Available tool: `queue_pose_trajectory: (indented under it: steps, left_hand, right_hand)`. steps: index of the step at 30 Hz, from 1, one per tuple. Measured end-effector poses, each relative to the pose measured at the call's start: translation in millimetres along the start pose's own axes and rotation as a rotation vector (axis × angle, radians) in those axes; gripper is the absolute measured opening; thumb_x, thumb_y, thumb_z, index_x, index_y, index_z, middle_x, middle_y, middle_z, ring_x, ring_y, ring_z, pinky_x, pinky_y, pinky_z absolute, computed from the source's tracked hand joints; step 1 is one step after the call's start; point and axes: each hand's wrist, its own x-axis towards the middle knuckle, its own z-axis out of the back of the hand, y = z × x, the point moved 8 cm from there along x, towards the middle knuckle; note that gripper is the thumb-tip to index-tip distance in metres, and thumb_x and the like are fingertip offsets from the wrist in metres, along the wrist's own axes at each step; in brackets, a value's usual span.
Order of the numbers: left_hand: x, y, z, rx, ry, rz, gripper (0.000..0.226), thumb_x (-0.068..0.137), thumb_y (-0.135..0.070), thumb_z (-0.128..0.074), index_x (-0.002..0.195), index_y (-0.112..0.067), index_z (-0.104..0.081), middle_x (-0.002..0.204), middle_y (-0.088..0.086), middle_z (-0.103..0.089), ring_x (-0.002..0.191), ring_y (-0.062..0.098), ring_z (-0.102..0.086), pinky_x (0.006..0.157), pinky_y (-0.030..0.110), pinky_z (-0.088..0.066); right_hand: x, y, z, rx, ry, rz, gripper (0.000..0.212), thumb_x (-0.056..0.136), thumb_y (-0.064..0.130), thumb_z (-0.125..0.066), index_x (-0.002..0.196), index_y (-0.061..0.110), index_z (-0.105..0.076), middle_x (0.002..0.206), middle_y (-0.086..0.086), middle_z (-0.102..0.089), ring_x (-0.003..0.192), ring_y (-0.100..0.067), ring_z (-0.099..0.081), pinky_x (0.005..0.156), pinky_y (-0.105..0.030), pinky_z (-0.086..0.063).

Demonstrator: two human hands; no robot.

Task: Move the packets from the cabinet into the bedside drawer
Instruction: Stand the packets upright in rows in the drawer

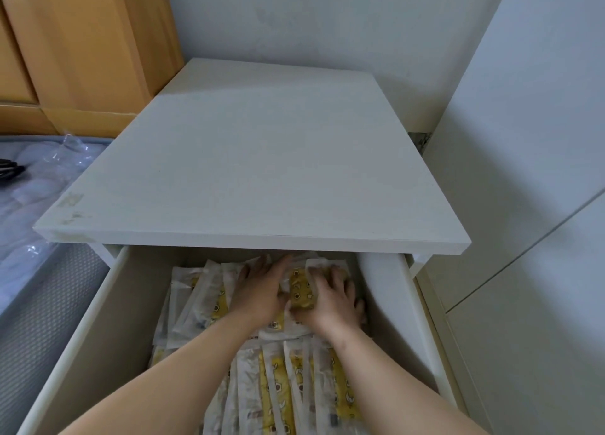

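Note:
The bedside drawer [82,330] is pulled out below the white tabletop [262,159]. Several white and yellow packets [278,389] lie in it, some lengthwise near the front, others [199,290] piled toward the back. My left hand [262,287] lies flat on the back pile, fingers straight and reaching under the tabletop edge. My right hand [334,297] rests next to it on a yellow packet [301,290], fingers spread and bent over it. Whether its fingers curl round the packet I cannot tell.
A mattress in clear plastic wrap [36,186] lies to the left, with a wooden cabinet [75,42] behind it. White panels [523,172] stand close on the right. The drawer's left part [131,303] holds no packets.

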Motion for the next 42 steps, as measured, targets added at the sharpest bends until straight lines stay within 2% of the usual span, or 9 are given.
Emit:
queue_pose_trajectory:
  steps: [5, 8, 11, 14, 19, 25, 29, 35, 42]
  left_hand:
    - [-1, 6, 5, -0.039, -0.104, 0.03, 0.059, 0.097, -0.021, -0.042, 0.149, -0.03, -0.015, 0.154, -0.001, -0.025, 0.142, 0.02, -0.019, 0.118, 0.037, -0.014]
    - [4, 19, 4, 0.077, -0.096, 0.159, 0.058, 0.098, -0.025, -0.037, 0.151, -0.023, -0.013, 0.158, 0.0, -0.014, 0.145, 0.022, -0.01, 0.119, 0.039, -0.01]
    - [8, 17, 0, 0.121, -0.059, 0.2, 0.051, 0.098, -0.03, -0.034, 0.148, -0.024, -0.022, 0.156, 0.0, -0.018, 0.145, 0.024, -0.007, 0.118, 0.041, -0.009]
    - [9, 12, 4, 0.023, -0.127, 0.165, 0.038, 0.098, -0.028, -0.038, 0.135, -0.032, -0.042, 0.147, -0.004, -0.037, 0.138, 0.023, -0.024, 0.112, 0.038, -0.022]
    - [14, 5, 13, -0.085, -0.187, 0.143, 0.027, 0.098, -0.022, -0.043, 0.121, -0.024, -0.055, 0.111, 0.003, -0.065, 0.099, 0.022, -0.057, 0.079, 0.029, -0.049]
    - [25, -3, 4, -0.193, -0.061, 0.173, 0.017, 0.097, -0.015, -0.042, 0.112, -0.015, -0.05, 0.098, 0.006, -0.062, 0.082, 0.02, -0.058, 0.068, 0.03, -0.05]
    - [27, -13, -1, -0.183, -0.011, 0.115, 0.011, 0.098, -0.012, -0.035, 0.102, -0.014, -0.045, 0.089, 0.004, -0.056, 0.071, 0.011, -0.049, 0.055, 0.02, -0.036]
    - [25, 1, 5, -0.18, -0.102, 0.175, 0.02, 0.095, -0.001, -0.04, 0.107, -0.01, -0.053, 0.096, 0.004, -0.061, 0.08, 0.016, -0.055, 0.064, 0.024, -0.045]
    - [30, 14, 8, -0.184, -0.073, 0.107, 0.015, 0.095, -0.009, -0.043, 0.091, -0.016, -0.056, 0.09, 0.004, -0.063, 0.082, 0.018, -0.059, 0.068, 0.027, -0.048]
  right_hand:
    - [5, -13, 11, 0.251, -0.1, -0.122, 0.058, 0.093, 0.016, -0.05, 0.145, 0.032, -0.031, 0.156, -0.002, -0.017, 0.142, -0.03, -0.015, 0.115, -0.048, -0.02]
    - [5, -10, 9, 0.309, -0.126, -0.143, 0.058, 0.094, 0.004, -0.041, 0.145, 0.029, -0.032, 0.157, -0.006, -0.016, 0.143, -0.03, -0.018, 0.114, -0.046, -0.027]
    - [4, -11, 9, 0.273, -0.124, -0.148, 0.058, 0.095, 0.003, -0.037, 0.147, 0.028, -0.029, 0.158, -0.006, -0.011, 0.144, -0.03, -0.014, 0.116, -0.048, -0.022]
    - [1, -11, 6, 0.262, -0.104, -0.151, 0.058, 0.095, 0.004, -0.035, 0.147, 0.029, -0.029, 0.158, -0.006, -0.008, 0.144, -0.029, -0.01, 0.117, -0.048, -0.018]
    - [1, -10, 6, 0.257, -0.109, -0.148, 0.056, 0.094, 0.004, -0.033, 0.146, 0.028, -0.031, 0.158, -0.005, -0.009, 0.143, -0.03, -0.011, 0.117, -0.048, -0.016]
    - [2, -14, 10, 0.225, -0.125, -0.157, 0.055, 0.094, 0.007, -0.035, 0.145, 0.028, -0.033, 0.156, -0.006, -0.014, 0.141, -0.03, -0.016, 0.115, -0.047, -0.021]
    - [2, -14, 13, 0.226, -0.13, -0.163, 0.055, 0.094, 0.008, -0.035, 0.145, 0.028, -0.033, 0.156, -0.006, -0.014, 0.141, -0.03, -0.017, 0.113, -0.047, -0.02]
    - [1, -13, 9, 0.213, -0.117, -0.157, 0.056, 0.093, 0.005, -0.035, 0.144, 0.029, -0.034, 0.157, -0.005, -0.011, 0.142, -0.03, -0.014, 0.115, -0.048, -0.019]
    - [-4, -14, 7, 0.134, -0.141, -0.119, 0.049, 0.095, 0.009, -0.035, 0.139, 0.031, -0.04, 0.157, -0.001, -0.01, 0.143, -0.029, -0.011, 0.114, -0.046, -0.016]
